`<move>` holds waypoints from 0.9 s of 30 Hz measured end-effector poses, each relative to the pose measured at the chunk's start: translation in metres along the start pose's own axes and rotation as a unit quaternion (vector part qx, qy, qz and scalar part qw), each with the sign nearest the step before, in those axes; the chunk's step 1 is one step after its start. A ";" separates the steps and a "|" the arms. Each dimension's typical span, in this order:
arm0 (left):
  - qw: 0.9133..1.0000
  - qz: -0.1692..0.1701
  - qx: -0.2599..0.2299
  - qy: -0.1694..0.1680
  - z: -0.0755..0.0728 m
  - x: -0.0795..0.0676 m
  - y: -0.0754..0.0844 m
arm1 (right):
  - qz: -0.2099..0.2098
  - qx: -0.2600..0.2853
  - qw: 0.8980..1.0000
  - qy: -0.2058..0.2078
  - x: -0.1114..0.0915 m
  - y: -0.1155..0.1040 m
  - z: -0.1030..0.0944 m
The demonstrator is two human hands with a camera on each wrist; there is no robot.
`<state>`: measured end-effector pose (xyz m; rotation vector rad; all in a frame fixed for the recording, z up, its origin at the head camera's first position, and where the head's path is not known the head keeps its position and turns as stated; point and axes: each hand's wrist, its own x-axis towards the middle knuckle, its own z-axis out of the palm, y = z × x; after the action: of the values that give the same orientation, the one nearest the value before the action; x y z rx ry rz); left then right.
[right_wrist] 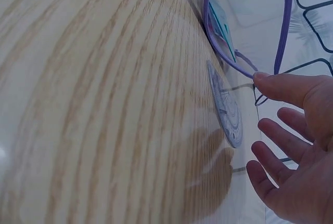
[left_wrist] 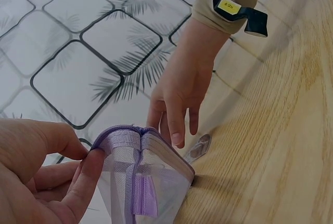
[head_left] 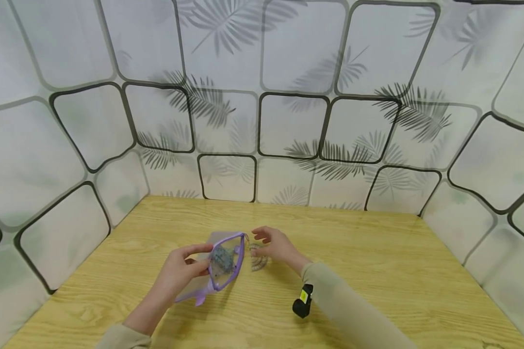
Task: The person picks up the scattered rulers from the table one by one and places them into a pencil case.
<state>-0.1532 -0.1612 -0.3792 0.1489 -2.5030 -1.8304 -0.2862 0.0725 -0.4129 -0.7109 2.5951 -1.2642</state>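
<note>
My left hand [head_left: 179, 269] pinches one side of a clear mesh zipper pouch [head_left: 241, 257] with purple trim, its mouth spread wide. Inside lies a bluish-green patterned item [head_left: 222, 261], partly covered by the trim. In the left wrist view, thumb and forefinger grip the purple edge. A clear semicircular protractor [head_left: 258, 264] lies flat on the table just right of the pouch mouth. My right hand [head_left: 277, 245] hovers by it with nothing in its grasp. Its fingers are spread and loosely bent in the right wrist view, the thumb overlapping the pouch's purple edge there.
The wood-grain table [head_left: 367, 271] extends all around the pouch. Patterned curtain-like walls [head_left: 288, 126] stand along its back and both sides. A black strap device [head_left: 303, 301] with a yellow label sits on the right sleeve.
</note>
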 end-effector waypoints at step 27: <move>1.000 -0.003 0.012 -0.002 -0.001 -0.001 0.000 | -0.015 -0.057 0.996 -0.070 -0.001 0.010 -0.004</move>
<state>-0.1523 -0.1620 -0.3792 0.1525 -2.5305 -1.8058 -0.2901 0.0809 -0.4188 -0.8294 2.5675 -1.0400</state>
